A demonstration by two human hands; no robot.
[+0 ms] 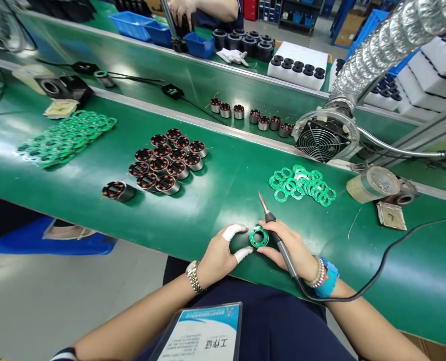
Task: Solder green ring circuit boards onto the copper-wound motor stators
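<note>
A motor stator topped with a green ring-shaped circuit board [259,237] stands on the bench between my two hands. My left hand [226,249], with white covers on its thumb and index finger, curves around the stator's left side, fingertips at its edge. My right hand [288,248] holds a soldering iron [286,254], its tip pointing up and away from the stator. The right index finger and thumb also reach the stator's right edge. Loose green ring boards [301,184] lie in a pile beyond my right hand.
Several wound stators [158,164] stand in a group at left-centre, with more on the back ledge [239,111]. Stacked green boards [68,138] lie far left. A fan with a foil duct [322,138], a container [373,184] and the iron's cable are at right. Another person's hand [181,9] shows across the bench.
</note>
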